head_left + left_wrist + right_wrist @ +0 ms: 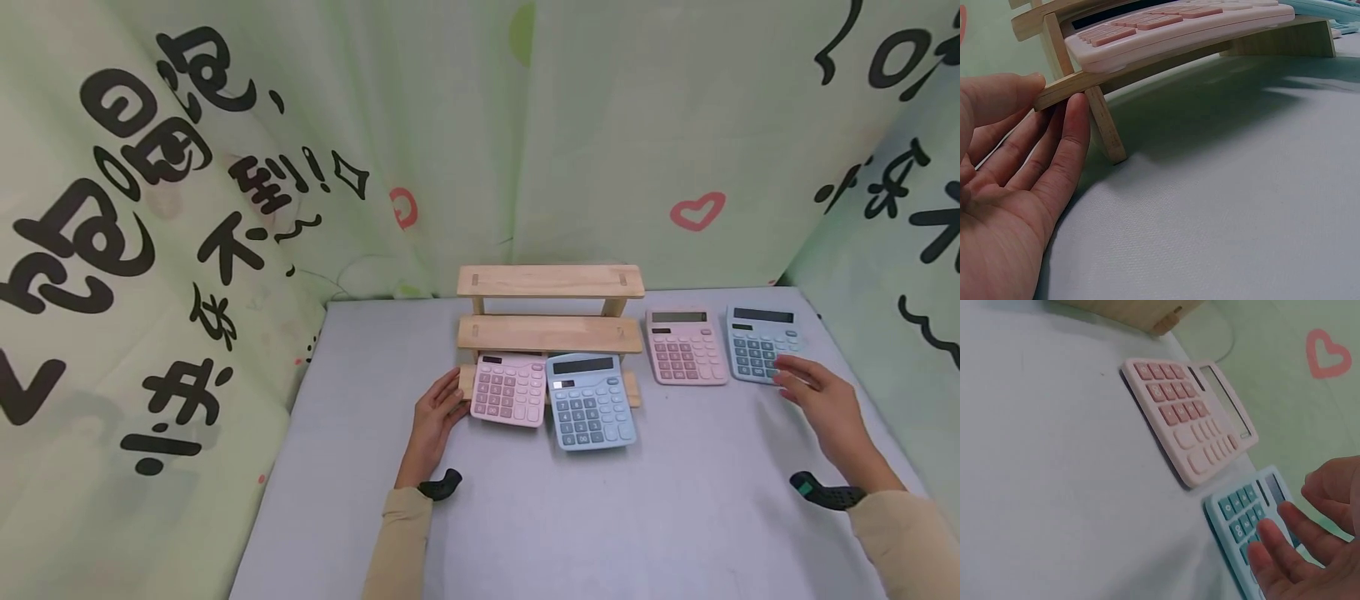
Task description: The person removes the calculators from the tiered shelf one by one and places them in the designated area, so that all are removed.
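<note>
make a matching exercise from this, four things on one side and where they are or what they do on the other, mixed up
1. left hand
2. right hand
3. wooden rack
4. heart

a. reddish, on the curtain
b. by a blue calculator on the table
c. pinches an end of the lowest shelf
d. bears a pink calculator and another blue calculator

Pairs: 1-c, 2-b, 3-d, 4-a

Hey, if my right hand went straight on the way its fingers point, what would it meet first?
Probably the rightmost blue calculator: in the head view, your right hand overlaps its lower right part. Whether it would touch the keys or pass just above them is unclear.
</note>
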Motion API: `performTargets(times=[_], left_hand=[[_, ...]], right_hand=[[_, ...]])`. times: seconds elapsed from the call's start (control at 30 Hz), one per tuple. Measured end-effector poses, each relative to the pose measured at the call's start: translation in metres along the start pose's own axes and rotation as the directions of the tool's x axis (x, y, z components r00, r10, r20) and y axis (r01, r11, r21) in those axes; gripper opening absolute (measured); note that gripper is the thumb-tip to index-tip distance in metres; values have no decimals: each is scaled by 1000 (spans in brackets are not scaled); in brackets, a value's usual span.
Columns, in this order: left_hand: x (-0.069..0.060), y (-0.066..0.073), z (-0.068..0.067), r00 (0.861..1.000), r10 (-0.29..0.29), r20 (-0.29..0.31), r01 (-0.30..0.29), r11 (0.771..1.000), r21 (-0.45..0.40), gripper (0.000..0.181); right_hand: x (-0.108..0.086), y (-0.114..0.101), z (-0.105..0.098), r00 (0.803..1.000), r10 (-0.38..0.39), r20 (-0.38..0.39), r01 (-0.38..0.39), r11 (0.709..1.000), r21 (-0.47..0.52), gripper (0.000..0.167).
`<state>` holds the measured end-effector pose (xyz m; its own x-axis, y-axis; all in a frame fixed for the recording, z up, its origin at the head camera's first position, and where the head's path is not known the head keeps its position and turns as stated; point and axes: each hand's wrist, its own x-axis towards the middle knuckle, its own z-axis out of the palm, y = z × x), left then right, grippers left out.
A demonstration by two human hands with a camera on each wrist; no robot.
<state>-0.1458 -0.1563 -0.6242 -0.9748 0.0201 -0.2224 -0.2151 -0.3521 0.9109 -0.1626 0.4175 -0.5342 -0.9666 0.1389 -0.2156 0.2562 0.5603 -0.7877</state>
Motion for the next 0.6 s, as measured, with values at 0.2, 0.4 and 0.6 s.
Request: performTargets(times=[0.2, 0.4, 0.6], left_hand=[[1, 1, 0, 1000, 0, -7, 0, 1000, -2, 51], [0, 0, 0, 1000, 1, -5, -1, 1000, 3, 52], [0, 0, 1, 1000, 2, -8, -2, 1000, -9, 51]], right_hand=[[-20, -5, 21, 996, -70, 48, 68, 997, 34, 68], [-37, -10, 41, 991, -106, 75, 97, 988, 116, 67], [-49, -17, 60, 977, -167, 130, 134, 963, 233, 64]])
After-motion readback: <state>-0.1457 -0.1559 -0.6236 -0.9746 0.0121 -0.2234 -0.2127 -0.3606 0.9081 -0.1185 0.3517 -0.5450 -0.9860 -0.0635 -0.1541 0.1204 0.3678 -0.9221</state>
